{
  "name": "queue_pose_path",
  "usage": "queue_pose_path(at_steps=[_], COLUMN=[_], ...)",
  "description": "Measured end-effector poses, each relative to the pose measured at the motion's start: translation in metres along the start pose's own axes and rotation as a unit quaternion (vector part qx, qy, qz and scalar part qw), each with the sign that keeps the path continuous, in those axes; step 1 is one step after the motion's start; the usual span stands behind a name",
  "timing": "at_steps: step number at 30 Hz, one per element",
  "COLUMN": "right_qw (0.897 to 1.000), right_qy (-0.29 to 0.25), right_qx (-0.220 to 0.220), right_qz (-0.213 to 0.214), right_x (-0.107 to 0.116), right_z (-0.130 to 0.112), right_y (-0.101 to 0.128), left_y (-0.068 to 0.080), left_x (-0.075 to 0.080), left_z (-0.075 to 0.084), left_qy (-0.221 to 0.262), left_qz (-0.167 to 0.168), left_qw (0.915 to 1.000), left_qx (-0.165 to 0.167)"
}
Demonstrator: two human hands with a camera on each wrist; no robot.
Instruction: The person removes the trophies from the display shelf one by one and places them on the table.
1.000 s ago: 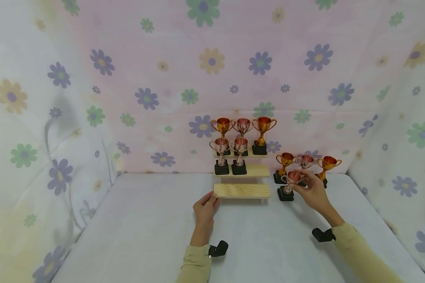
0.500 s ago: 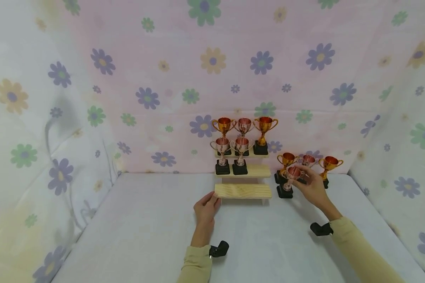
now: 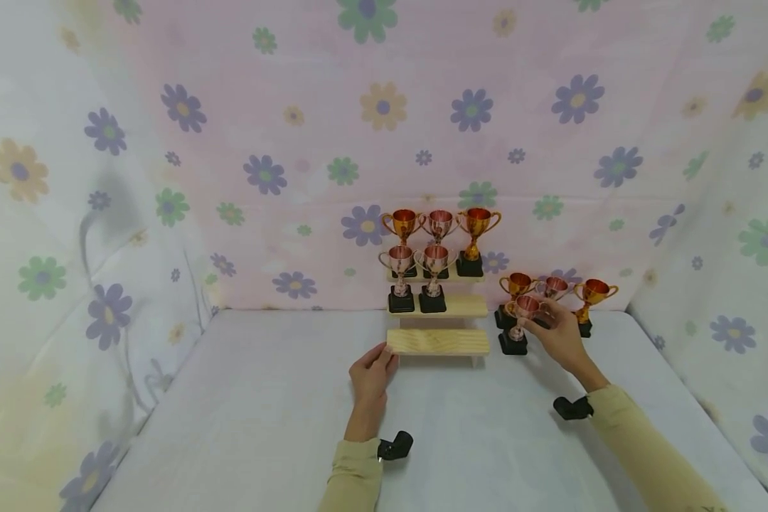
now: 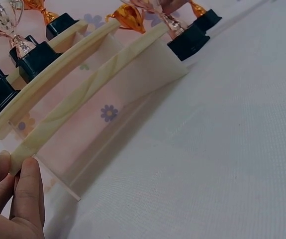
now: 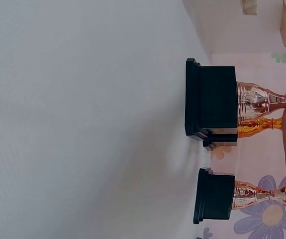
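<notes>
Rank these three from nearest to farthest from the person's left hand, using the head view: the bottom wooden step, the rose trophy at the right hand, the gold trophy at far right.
1. Bottom wooden step: touched by the left hand at its left end.
2. Rose trophy: just right of the steps, at the right hand.
3. Gold trophy: far right, near the backdrop.

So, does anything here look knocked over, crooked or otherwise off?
Nothing stands out. The trophies on the wooden stepped shelf stand upright, as do those on the table beside it. The right hand holds a pink trophy upright; the left hand grips the shelf's lowest step.
</notes>
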State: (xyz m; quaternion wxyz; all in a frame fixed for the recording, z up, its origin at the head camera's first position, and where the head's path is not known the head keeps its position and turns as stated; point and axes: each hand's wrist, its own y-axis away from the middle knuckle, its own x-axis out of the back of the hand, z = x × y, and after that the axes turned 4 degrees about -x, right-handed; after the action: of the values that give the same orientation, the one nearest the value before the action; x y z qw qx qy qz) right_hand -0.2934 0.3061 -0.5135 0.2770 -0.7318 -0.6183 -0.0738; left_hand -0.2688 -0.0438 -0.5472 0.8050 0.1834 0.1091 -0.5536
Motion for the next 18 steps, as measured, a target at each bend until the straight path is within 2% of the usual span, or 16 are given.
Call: queue_pose_path(at_steps=[6, 9, 14, 18], right_qw=[1.000, 1.000, 0.996, 0.988], right_qy=[0.005, -0.014, -0.024, 0.029], right_qx=[-0.013, -0.017, -0.082, -0.130], right_qz=[0.006, -0.005, -0.022, -0.076], right_x=[-0.003, -0.002, 0.008, 0.015], right_z=[0.004, 0.006, -0.001, -0.016], right_y=[0.005, 0.011, 0.028, 0.044], left_y=[0.000, 0.000, 0.001, -0.001], left_x=[-0.001, -0.001, -0.002, -0.003], left_z=[0.002, 0.001, 0.000, 0.001], left_qy=[0.006, 0.005, 0.012, 0.013], left_qz=[0.001, 0.003, 0.000, 0.004], left_qw=[1.0000, 1.0000, 0.9999, 0.9999], left_qx=[-0.004, 0.001, -0.001, -0.006])
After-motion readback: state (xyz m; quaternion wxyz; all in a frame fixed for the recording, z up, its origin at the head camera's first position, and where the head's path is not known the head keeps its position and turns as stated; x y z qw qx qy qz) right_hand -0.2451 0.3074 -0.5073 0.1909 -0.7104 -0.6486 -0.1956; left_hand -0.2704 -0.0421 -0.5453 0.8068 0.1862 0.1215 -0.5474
